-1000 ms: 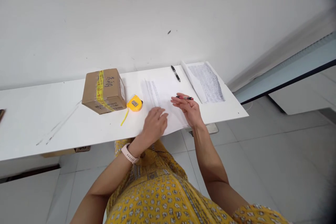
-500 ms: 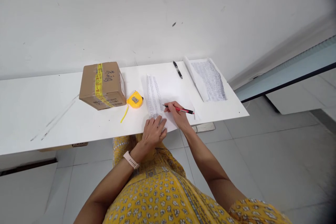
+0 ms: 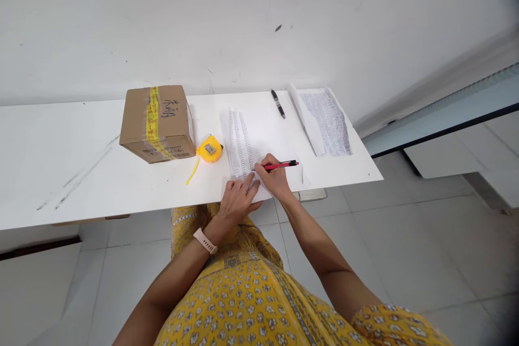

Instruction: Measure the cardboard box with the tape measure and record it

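Pinched in my right hand (image 3: pixel 272 177) is a red and black pen (image 3: pixel 283 165), its tip down on a sheet of paper (image 3: pixel 265 135). Columns of small handwriting run along the paper's left side. My left hand (image 3: pixel 239 196) rests on the sheet's near edge with fingers stretched out, just left of the pen tip. Left of the paper lies a yellow tape measure (image 3: pixel 210 149) with a short length of its tape out. A brown cardboard box (image 3: pixel 162 113) sealed with yellow tape stands beyond it.
A black pen (image 3: pixel 278 104) lies behind the paper near the wall. To the right, a written-on sheet (image 3: pixel 326 119) with a curled edge sits by the end of the white table (image 3: pixel 81 173). A glass-like panel (image 3: pixel 446 113) stands further right.
The pen in my right hand has tilted flatter, and its tip is slightly nearer me on the page. My left hand stays on the paper. The view has shifted slightly.
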A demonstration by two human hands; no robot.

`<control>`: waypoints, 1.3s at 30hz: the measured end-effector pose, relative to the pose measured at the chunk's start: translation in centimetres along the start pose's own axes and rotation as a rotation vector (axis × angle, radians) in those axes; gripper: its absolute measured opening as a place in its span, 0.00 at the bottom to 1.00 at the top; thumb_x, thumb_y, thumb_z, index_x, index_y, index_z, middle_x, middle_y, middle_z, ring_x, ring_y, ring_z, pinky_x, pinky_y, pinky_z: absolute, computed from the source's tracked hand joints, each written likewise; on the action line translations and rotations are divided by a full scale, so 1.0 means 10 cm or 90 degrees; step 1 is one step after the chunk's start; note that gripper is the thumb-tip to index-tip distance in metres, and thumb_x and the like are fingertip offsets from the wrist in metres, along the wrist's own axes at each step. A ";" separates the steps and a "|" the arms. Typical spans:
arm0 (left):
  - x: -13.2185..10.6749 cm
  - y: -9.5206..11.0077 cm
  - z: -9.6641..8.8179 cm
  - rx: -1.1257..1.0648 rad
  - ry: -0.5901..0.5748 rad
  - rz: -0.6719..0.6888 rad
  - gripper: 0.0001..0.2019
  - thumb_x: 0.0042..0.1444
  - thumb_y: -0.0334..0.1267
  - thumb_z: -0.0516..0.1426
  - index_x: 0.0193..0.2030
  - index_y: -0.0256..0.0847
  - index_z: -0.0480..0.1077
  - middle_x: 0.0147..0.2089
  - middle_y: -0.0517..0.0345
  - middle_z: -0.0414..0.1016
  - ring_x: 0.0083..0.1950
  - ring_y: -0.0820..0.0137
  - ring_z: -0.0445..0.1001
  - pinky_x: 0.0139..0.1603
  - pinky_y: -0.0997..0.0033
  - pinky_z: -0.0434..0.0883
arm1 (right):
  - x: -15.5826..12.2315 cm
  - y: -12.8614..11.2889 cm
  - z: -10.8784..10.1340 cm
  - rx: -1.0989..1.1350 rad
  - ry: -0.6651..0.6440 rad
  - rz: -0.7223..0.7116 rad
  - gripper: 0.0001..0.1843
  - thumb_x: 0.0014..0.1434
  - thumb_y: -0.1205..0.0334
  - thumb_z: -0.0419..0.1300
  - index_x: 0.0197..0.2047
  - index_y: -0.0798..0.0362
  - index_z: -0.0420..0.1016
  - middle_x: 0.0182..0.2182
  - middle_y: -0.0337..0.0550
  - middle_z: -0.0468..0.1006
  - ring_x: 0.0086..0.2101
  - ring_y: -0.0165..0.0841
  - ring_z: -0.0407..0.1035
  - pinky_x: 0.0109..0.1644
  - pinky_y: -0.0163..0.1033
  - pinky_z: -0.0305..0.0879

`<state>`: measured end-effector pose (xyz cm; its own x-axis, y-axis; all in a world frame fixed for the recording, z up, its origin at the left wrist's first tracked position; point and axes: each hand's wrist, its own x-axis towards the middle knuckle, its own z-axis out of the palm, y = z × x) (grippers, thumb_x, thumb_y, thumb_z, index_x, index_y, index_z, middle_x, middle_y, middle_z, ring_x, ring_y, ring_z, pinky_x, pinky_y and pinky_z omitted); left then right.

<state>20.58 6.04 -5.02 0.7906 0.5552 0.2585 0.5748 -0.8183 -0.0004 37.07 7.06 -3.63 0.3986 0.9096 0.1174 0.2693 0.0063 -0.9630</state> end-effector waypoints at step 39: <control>-0.03 0.01 0.05 -0.087 0.051 -0.015 0.23 0.67 0.51 0.54 0.62 0.41 0.71 0.65 0.40 0.72 0.62 0.52 0.72 0.63 0.45 0.64 | -0.01 -0.02 0.00 -0.054 -0.013 -0.016 0.15 0.54 0.62 0.58 0.23 0.47 0.53 0.20 0.31 0.56 0.24 0.29 0.54 0.31 0.38 0.53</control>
<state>20.53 5.86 -5.59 0.7547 0.5652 0.3332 0.5544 -0.8209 0.1367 37.01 6.93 -3.46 0.3732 0.9178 0.1352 0.3530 -0.0057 -0.9356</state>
